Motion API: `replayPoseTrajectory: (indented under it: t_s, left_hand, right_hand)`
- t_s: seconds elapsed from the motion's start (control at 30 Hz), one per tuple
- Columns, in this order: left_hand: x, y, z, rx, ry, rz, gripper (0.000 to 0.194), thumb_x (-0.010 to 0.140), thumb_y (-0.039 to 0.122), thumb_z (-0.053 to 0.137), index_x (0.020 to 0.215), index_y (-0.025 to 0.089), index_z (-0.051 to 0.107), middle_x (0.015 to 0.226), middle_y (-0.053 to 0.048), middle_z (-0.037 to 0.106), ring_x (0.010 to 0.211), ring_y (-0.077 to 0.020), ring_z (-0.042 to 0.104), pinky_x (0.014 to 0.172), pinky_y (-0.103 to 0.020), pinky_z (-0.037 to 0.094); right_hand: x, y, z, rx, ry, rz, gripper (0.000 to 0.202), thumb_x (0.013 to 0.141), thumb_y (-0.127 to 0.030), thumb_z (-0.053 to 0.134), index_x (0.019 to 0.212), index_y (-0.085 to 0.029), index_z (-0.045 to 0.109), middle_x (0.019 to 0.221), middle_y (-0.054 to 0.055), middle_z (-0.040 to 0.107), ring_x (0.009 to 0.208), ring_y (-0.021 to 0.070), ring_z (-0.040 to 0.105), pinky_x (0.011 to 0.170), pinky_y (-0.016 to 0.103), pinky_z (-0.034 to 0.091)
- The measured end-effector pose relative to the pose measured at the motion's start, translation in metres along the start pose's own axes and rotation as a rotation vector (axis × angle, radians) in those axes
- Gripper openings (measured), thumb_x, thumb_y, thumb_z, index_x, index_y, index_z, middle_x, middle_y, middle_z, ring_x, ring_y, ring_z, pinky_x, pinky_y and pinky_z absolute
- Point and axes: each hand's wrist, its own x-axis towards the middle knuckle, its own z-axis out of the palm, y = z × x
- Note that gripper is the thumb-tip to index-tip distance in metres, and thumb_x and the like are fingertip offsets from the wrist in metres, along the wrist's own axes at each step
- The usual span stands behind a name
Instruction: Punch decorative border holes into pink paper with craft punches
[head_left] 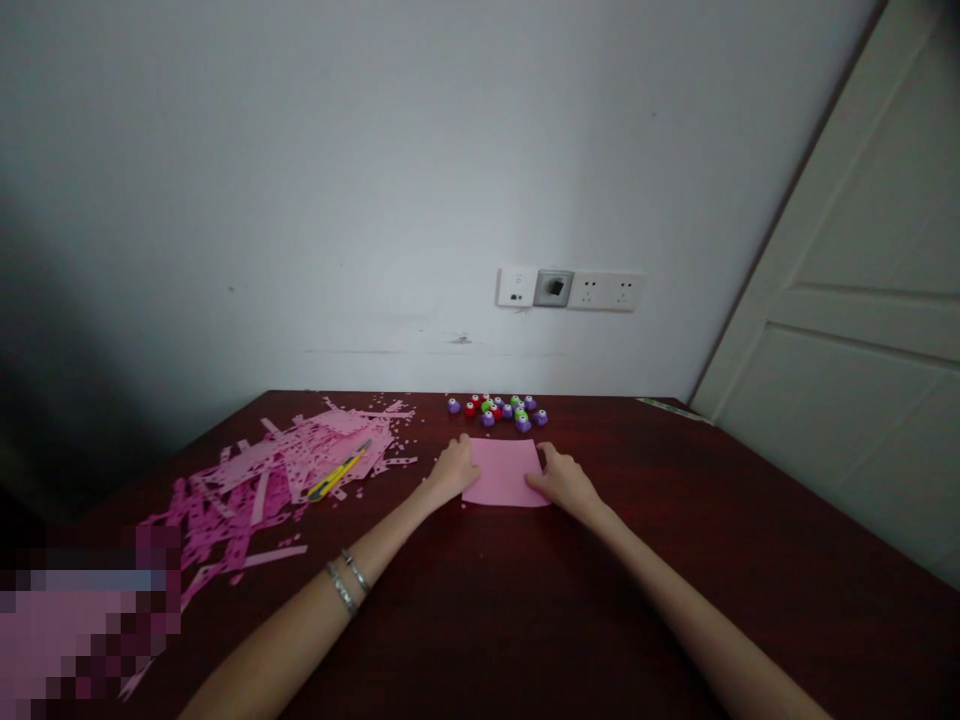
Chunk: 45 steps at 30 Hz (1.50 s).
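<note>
A sheet of pink paper point(504, 472) lies on the dark red table in front of me. My left hand point(454, 468) grips its left edge, thumb on top of the sheet. At the right edge my right hand point(564, 480) has hold of it the same way, with the thumb over the paper and the other fingers behind the edge. The sheet looks roughly square and slightly curved along its near side. Just beyond it sits a cluster of small purple, red and green pieces point(522, 424) with white round tops and dark centres.
On the left spreads a heap of pink paper strips and scraps point(247, 480) with punched holes. A yellow box cutter point(339, 474) rests on its right side. A ruler-like strip point(673, 410) lies at the back right. The wall carries sockets point(606, 291); a pale door point(862, 300) stands right.
</note>
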Motion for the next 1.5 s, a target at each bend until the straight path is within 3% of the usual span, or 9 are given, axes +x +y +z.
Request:
replayPoseTrajectory:
  t_s: [0.27,0.4,0.5,0.6,0.73,1.0,1.5]
  left_hand:
    - [-0.001,0.001,0.001,-0.015,-0.001,-0.018,0.036,0.071,0.021,0.053,0.104,0.012,0.044,0.105,-0.016,0.053,0.094,-0.0278,0.057,0.074,-0.031,0.042]
    - [0.011,-0.011,-0.004,-0.146,0.036,-0.020,0.040,0.068,0.023,0.057,0.105,0.013,0.045,0.104,-0.013,0.053,0.091,-0.0229,0.056,0.072,-0.028,0.042]
    - [0.026,-0.032,-0.005,-0.194,0.151,-0.011,0.034,0.072,0.021,0.054,0.105,0.014,0.047,0.100,-0.010,0.053,0.088,-0.0187,0.055,0.076,-0.027,0.041]
    - [0.036,-0.058,-0.001,-0.118,0.231,0.035,0.024,0.074,0.012,0.048,0.098,0.014,0.052,0.100,-0.009,0.052,0.091,-0.0178,0.052,0.083,-0.028,0.039]
    - [0.037,-0.078,0.007,-0.036,0.259,0.127,0.023,0.077,0.008,0.043,0.095,0.014,0.055,0.100,-0.008,0.053,0.098,-0.0177,0.049,0.089,-0.029,0.036]
    - [0.023,-0.071,0.006,0.086,0.222,0.169,0.028,0.081,0.012,0.040,0.103,0.017,0.055,0.109,-0.008,0.052,0.102,-0.0209,0.045,0.090,-0.033,0.034]
    - [0.025,-0.074,0.008,0.110,0.249,0.186,0.026,0.081,0.013,0.039,0.103,0.017,0.054,0.107,-0.009,0.051,0.101,-0.0218,0.045,0.087,-0.032,0.035]
  right_hand:
    - [-0.004,-0.007,-0.003,-0.133,-0.017,0.047,0.050,0.071,-0.043,0.058,0.112,-0.016,0.046,0.097,0.017,0.061,0.087,0.0319,0.060,0.069,0.039,0.042]
    - [0.001,0.000,-0.009,-0.094,0.024,0.090,0.046,0.077,-0.048,0.050,0.109,-0.016,0.044,0.095,0.015,0.061,0.085,0.0306,0.060,0.068,0.039,0.043]
    - [0.009,0.021,-0.018,-0.088,0.124,0.089,0.036,0.083,-0.045,0.041,0.106,-0.017,0.046,0.097,0.013,0.060,0.085,0.0271,0.060,0.068,0.036,0.043]
    - [0.017,0.053,-0.021,-0.213,0.251,-0.025,0.029,0.086,-0.034,0.038,0.104,-0.015,0.051,0.106,0.016,0.056,0.098,0.0268,0.054,0.076,0.035,0.042]
    - [0.022,0.088,-0.016,-0.266,0.219,-0.087,0.034,0.087,-0.028,0.039,0.115,-0.014,0.053,0.120,0.016,0.051,0.109,0.0262,0.047,0.087,0.036,0.038]
    - [0.026,0.096,-0.010,-0.255,0.214,-0.109,0.036,0.086,-0.028,0.037,0.112,-0.013,0.058,0.117,0.013,0.056,0.106,0.0250,0.051,0.086,0.035,0.039]
    - [0.024,0.097,-0.010,-0.245,0.225,-0.116,0.036,0.085,-0.025,0.039,0.112,-0.011,0.058,0.117,0.013,0.057,0.109,0.0238,0.051,0.091,0.032,0.038]
